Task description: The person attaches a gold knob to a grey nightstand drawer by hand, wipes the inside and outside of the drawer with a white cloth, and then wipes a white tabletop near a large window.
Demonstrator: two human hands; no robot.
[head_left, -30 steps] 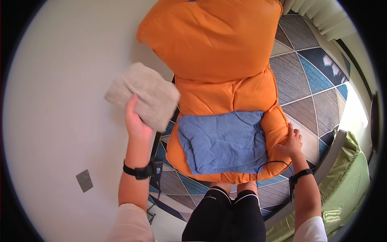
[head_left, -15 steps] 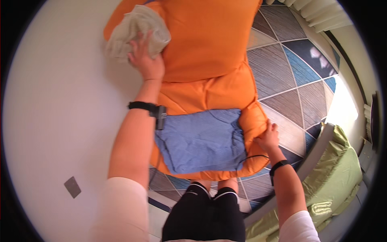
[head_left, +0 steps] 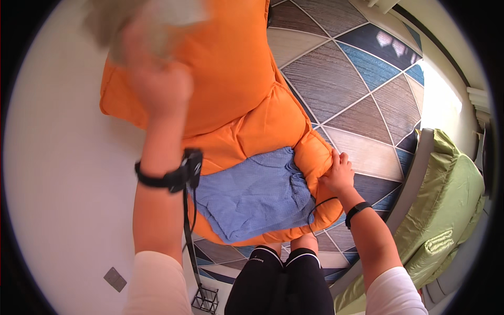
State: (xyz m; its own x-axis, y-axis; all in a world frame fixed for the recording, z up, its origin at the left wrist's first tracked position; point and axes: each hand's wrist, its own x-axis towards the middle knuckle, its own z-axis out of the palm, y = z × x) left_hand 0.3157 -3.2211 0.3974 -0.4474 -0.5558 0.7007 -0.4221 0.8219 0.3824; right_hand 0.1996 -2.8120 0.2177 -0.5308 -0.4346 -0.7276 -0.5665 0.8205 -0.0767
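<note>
An orange padded floor chair [head_left: 231, 68] stands in front of me, its tall backrest turned aslant against the wall. My left hand [head_left: 160, 86], smeared by motion, carries a crumpled beige cloth [head_left: 115, 23] over the upper left of the backrest; its fingers are partly lost in the blur. On the seat lies a rumpled blue towel [head_left: 252, 194], touched by neither hand. At the seat's right side, my right hand [head_left: 340, 173] grips the puffy orange edge, fingers curled over its outside.
A white wall [head_left: 68, 136] with a grey switch plate [head_left: 115, 279] runs along the left. Patterned flooring [head_left: 336, 79] spreads to the right. A green satin-covered couch [head_left: 436, 210] is at the lower right. A black wire rack [head_left: 205, 299] stands by my legs; a thin black cord [head_left: 320, 202] crosses the seat edge.
My left hand has swung up and away from the wall side with the beige cloth. The chair has turned, its backrest now leaning further left. My right hand stays on its edge.
</note>
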